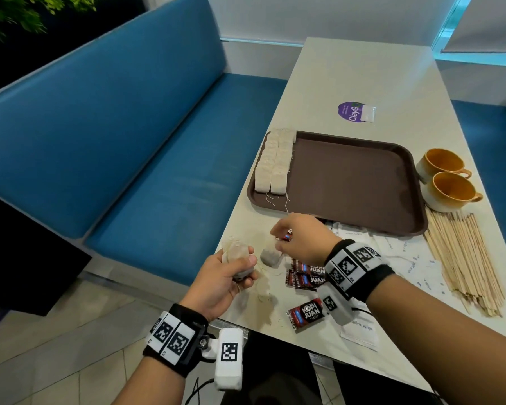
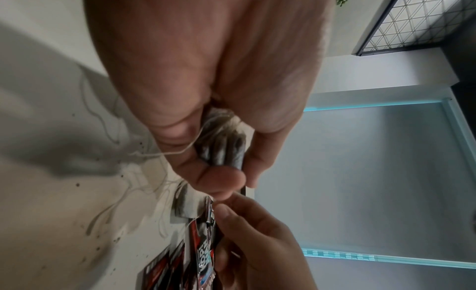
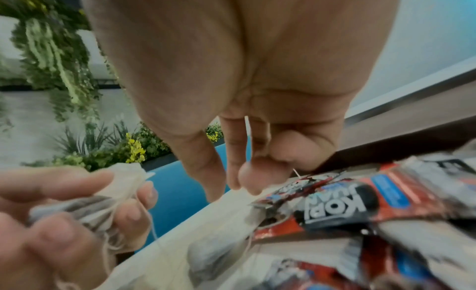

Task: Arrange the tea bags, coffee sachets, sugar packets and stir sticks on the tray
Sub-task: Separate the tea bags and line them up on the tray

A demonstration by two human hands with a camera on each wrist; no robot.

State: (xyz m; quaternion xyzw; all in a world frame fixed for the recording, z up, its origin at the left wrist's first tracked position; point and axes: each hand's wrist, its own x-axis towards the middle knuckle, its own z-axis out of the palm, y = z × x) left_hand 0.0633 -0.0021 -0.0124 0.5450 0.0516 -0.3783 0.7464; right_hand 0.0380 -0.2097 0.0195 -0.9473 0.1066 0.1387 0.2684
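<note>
My left hand clutches a bunch of tea bags, my right hand pinches a coffee sachet, and the tray lies just ahead, nearer my right.

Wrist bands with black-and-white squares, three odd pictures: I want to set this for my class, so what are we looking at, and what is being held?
No machine here: a person sorts drink supplies with bare hands. The big picture comes from a head camera; the other two from cameras strapped to each wrist, looking along the fingers. On the table a brown tray carries two rows of tea bags. Beside it lie two cups, stir sticks, white sugar packets and red coffee sachets. The left hand grips a bunch of tea bags. The right hand pinches a thin string.
</note>
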